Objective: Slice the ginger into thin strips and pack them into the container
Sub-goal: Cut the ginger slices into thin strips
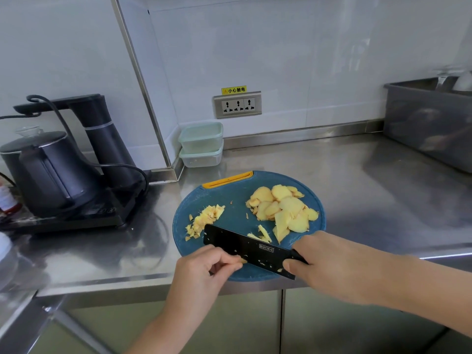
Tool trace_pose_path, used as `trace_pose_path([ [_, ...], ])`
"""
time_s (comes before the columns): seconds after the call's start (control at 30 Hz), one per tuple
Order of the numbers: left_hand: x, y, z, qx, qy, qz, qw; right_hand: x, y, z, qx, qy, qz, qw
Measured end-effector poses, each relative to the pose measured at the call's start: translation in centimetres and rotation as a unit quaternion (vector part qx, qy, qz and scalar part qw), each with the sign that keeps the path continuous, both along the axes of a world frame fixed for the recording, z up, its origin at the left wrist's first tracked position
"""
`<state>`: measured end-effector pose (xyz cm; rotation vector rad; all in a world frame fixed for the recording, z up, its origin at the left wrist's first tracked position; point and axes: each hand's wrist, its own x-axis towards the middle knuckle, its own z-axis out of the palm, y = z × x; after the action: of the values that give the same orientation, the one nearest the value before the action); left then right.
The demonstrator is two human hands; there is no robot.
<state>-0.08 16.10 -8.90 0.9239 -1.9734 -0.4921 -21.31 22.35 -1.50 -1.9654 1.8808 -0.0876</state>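
Note:
A round blue cutting board (235,198) lies on the steel counter. Flat ginger slices (283,209) are piled on its right half, and a small heap of cut ginger strips (204,218) lies on its left. My right hand (329,267) grips the handle of a black cleaver (245,247), whose blade lies across the board's near side with ginger bits stuck to it. My left hand (204,267) pinches a small ginger piece (242,260) against the blade. Two stacked clear containers with pale green lids (201,144) stand by the back wall.
A black kettle and water dispenser on a base (63,169) occupy the counter at left, with cords. A grey tub (429,123) sits at the far right. A wall socket (237,104) is above the containers. The counter's front edge runs just under my hands.

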Motion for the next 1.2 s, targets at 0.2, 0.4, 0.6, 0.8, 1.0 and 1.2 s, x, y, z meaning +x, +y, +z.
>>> trace_pose_path([
  [0.2, 0.0, 0.1, 0.2, 0.002, 0.002, -0.003, 1.0, 1.4, -1.0, -0.1, 0.01, 0.017, 0.03, 0.999],
  [0.4, 0.0, 0.2, 0.5, 0.002, -0.013, 0.002, 1.0, 1.2, -1.2, 0.0, 0.027, -0.03, -0.001, 0.999],
  [0.6, 0.1, 0.1, 0.5, 0.007, 0.003, -0.002, 1.0, 0.2, -0.8, 0.2, 0.049, -0.049, -0.026, 0.997],
  [0.8, 0.1, 0.2, 0.1, -0.02, 0.008, -0.002, 1.0, 0.5, -0.5, -0.3, 0.023, -0.014, -0.024, 0.999],
  [1.0, -0.1, 0.1, -0.1, -0.03, 0.009, -0.013, 0.999, 2.0, -1.5, -0.6, -0.004, 0.03, 0.007, 1.0],
  [1.2, -0.5, -0.5, 0.6, 0.008, -0.01, -0.001, 1.0, 2.0, -1.6, 0.1, 0.012, 0.046, 0.012, 0.999],
])
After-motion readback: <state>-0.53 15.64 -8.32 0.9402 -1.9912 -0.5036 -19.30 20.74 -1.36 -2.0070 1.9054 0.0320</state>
